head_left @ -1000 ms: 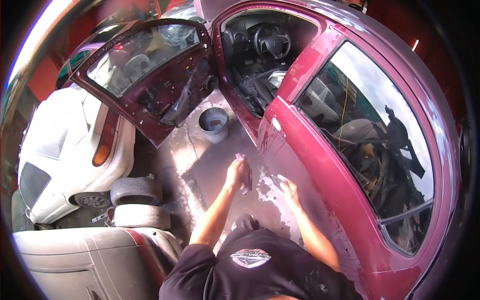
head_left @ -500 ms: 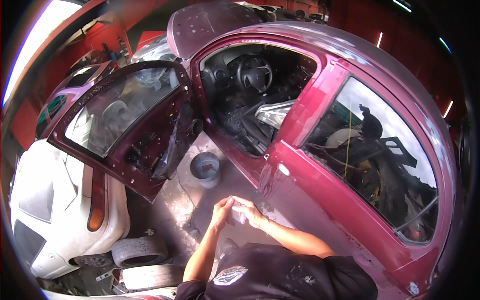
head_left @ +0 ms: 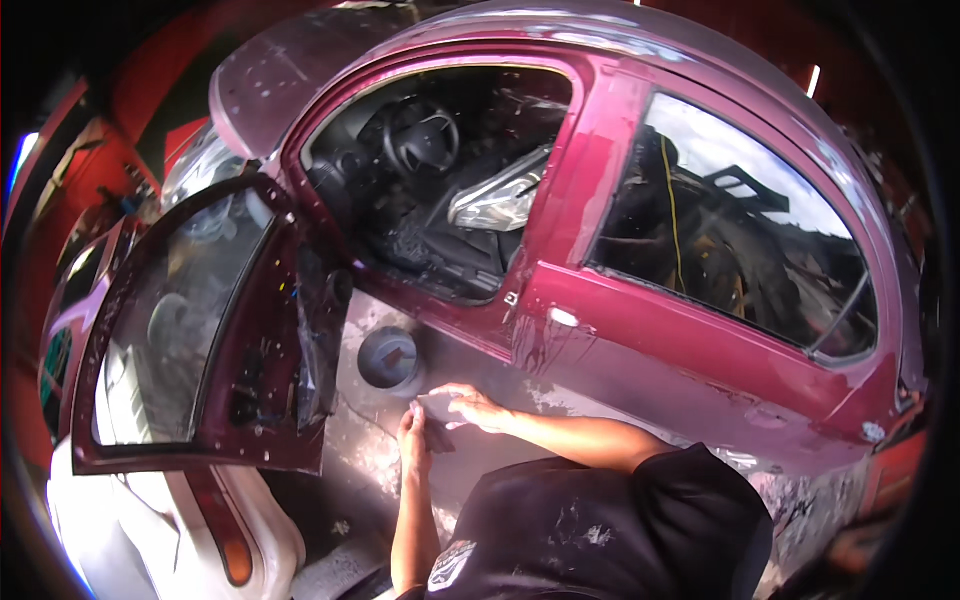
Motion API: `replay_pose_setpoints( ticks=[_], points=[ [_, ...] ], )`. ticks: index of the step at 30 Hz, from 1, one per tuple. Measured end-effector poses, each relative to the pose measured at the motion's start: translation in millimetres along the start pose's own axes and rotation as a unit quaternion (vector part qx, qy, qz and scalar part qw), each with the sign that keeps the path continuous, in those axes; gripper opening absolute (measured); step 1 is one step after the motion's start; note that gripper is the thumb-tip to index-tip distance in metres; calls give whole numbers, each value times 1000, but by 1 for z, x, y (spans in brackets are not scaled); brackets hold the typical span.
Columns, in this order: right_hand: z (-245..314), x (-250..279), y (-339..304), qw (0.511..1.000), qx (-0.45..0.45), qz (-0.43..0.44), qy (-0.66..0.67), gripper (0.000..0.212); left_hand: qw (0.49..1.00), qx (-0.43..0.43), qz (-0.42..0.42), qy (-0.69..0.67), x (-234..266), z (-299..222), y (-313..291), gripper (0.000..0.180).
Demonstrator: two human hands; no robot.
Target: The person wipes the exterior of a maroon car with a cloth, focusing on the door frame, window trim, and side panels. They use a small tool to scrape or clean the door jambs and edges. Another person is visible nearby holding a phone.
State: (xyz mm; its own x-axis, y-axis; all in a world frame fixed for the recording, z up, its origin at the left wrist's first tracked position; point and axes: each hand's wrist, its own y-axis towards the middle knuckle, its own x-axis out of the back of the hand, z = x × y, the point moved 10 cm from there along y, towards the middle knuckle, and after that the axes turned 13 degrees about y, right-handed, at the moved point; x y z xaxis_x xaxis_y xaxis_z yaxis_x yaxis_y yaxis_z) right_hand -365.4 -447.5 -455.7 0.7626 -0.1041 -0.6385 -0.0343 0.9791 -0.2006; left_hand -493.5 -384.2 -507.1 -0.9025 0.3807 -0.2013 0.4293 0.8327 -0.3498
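Your two hands meet in front of your chest over a small grey sheet (head_left: 437, 408), apparently a piece of sandpaper. Your right hand (head_left: 472, 407) lies across the top of it with the fingers curled down over its upper edge, and your left hand (head_left: 413, 437) comes up from below with the fingers closed on its lower left part. Both hands are pinched on the sheet; how firmly, you cannot tell from this view.

From the head camera, the sheet sits just off the sanded grey patch (head_left: 600, 385) on the lower side of the maroon car (head_left: 690, 330), near the sill below the front door opening. Whether it touches the panel is not clear. Just above and left of your hands a round grey bucket (head_left: 388, 357) stands on the wet concrete floor (head_left: 360, 460). Left of that, the open front door (head_left: 200, 330) swings out toward you, its window glass up. Through the door opening you see the steering wheel (head_left: 425, 140) and a loose headlamp unit (head_left: 497, 200) lying inside the cabin. A white car (head_left: 170, 530) fills the lower left corner. Your black shirt (head_left: 600, 530) takes up the bottom edge.
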Motion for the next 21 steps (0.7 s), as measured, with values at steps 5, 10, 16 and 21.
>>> replay_pose_setpoints(
  ticks=[5, 10, 16, 21],
  points=[
    [35, 39, -26, 953, 85, -128, -259, 51, 994, 32, 96, 36, -34, 19, 15, 25],
    [63, 89, -99, 871, 83, -302, -380, 50, 955, 87, 237, 157, -119, 49, 10, 45],
    [83, 92, -183, 835, 186, -225, -467, 46, 884, 192, 421, 75, -249, 78, -46, 71],
    [83, 107, -236, 750, 250, -238, -564, 53, 880, 213, 397, 150, -300, 89, -70, 67]
  ],
)
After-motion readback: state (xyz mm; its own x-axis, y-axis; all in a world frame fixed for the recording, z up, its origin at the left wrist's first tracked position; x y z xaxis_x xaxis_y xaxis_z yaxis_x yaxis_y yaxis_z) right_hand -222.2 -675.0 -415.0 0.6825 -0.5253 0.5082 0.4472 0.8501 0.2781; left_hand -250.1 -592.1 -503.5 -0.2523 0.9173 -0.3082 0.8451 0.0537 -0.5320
